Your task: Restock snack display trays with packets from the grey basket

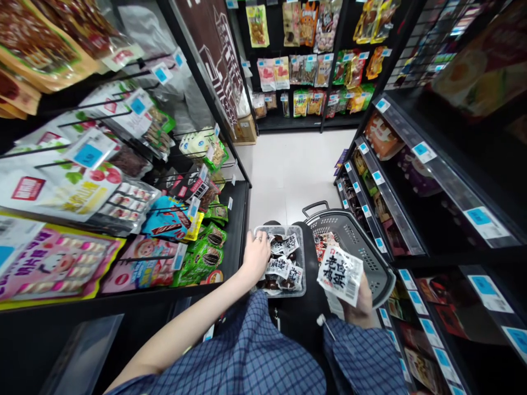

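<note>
1. With twelve o'clock lying straight ahead of us, we are having a clear plastic tub (303, 269) sitting near the centre, over our dark trousers (316, 299), and wrapped braised eggs (280, 267) are lying inside it.
2. Our left hand (256, 255), wearing a ring, is resting at the tub's nine o'clock edge, its fingers curling over the rim; we cannot tell whether they are pinching a packet.
3. At the tub's four o'clock, our right hand (362, 304) is gripping a white braised-egg packet (340, 274), its black lettering facing us.
4. At the tub's two o'clock, we are seeing a grey shopping basket (352, 230) standing, with red-and-white packets (325, 241) lying inside.
5. Around us, bagged snacks (69, 186) are hanging at ten o'clock, price-tagged shelves (442, 164) are running along two o'clock, and a far rack (296, 124) is standing at twelve.
</note>
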`<state>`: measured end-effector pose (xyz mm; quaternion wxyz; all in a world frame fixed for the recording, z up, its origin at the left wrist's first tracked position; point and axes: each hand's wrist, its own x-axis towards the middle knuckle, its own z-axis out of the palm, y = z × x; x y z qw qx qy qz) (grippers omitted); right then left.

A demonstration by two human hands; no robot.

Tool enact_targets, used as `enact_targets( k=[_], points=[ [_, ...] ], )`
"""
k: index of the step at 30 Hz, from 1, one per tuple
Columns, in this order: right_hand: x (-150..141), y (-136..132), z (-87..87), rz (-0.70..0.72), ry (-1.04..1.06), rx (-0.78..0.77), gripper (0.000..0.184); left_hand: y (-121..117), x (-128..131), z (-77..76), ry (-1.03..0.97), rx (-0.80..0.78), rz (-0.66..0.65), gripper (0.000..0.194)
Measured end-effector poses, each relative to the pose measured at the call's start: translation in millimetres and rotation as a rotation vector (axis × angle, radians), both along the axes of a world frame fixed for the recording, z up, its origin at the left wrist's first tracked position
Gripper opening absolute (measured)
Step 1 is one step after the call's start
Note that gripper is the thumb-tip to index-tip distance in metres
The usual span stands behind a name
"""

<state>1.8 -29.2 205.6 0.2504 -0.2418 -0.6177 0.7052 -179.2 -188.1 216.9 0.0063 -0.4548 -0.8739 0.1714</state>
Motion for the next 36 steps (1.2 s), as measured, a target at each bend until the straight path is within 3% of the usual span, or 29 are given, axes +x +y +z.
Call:
enact_targets(
  k=[3,5,8,12,15,18,21,24,26,28,31,34,36],
  points=[
    [-1.1,30.0,-10.5,-0.121,-0.037,0.003,0.042,-5.9,3.2,-0.1,0.005,-0.019,0.034,0.034],
    [-0.1,51.2,-29.2,-0.201,-0.23,0.129,0.04,-9.2,5.9,0.5,0.003,-0.003,0.047,0.034],
    [3.4,73.9,-71.9,-0.247,-0.602,0.3,0.046,-11.0,11.2,2.7,-0.004,0.04,0.063,0.03],
    [2.1,81.7,-130.9,-0.216,-0.864,0.35,0.039,-11.0,16.0,7.8,0.016,0.065,0.063,0.03],
    [-9.5,78.5,-162.1,-0.173,-1.008,0.378,0.031,-13.0,15.8,15.2,0.019,0.09,0.045,0.027],
    [-29.5,75.8,-178.6,-0.125,-1.063,0.418,0.029,-17.9,12.1,27.0,-0.003,0.141,0.004,0.02],
    [-54.7,76.7,-179.5,-0.095,-1.007,0.491,0.031,-25.7,4.7,42.1,-0.087,0.232,0.003,0.02],
    [-79.9,78.9,-162.6,-0.079,-0.858,0.567,0.033,-34.9,-3.1,58.6,-0.294,0.378,0.082,0.022],
    [-91.8,76.7,-138.3,-0.065,-0.72,0.609,0.032,-39.9,-5.9,68.6,-0.439,0.482,0.164,0.021],
    [-96.1,67.7,-102.1,-0.06,-0.577,0.648,0.03,-42.5,-5.6,76.5,-0.532,0.593,0.235,0.021],
    [-87.8,38.4,-31.9,-0.058,-0.36,0.701,0.027,-40.3,0.1,84.4,-0.566,0.759,0.298,0.021],
    [-74.2,-0.4,33.1,0.212,0.047,0.777,0.018,-33.1,8.8,90.4,-0.56,0.863,0.312,0.022],
    [-69.4,-22.3,59.2,0.275,0.111,0.844,0.027,-28.0,14.5,94.1,-0.576,0.902,0.291,0.02]
  ],
)
